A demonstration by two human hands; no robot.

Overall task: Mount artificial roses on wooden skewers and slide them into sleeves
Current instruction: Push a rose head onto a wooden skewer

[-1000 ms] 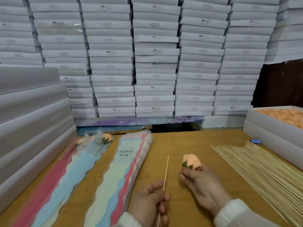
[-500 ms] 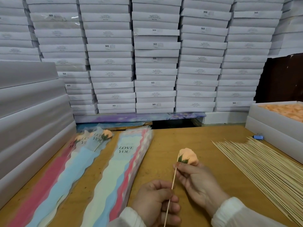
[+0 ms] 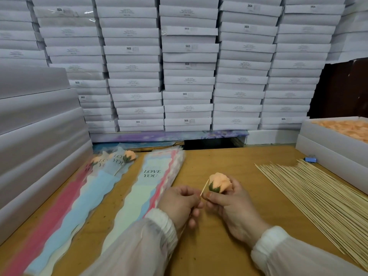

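From the head view, your left hand (image 3: 180,203) has its fingers curled tight round the thin wooden skewer (image 3: 204,189), pinching it near the tip; your right hand (image 3: 229,204) cups the peach fabric rose with its green base (image 3: 219,184), fingers closed about it, just above the brown wooden table (image 3: 219,162); the skewer's point meets the green base; push off-centre and you may split the base or pierce the petals; the stack of pastel "LOVE YOU" sleeves (image 3: 153,186) lies just left.

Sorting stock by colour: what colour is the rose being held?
Peach-orange rose with a green base; head view.
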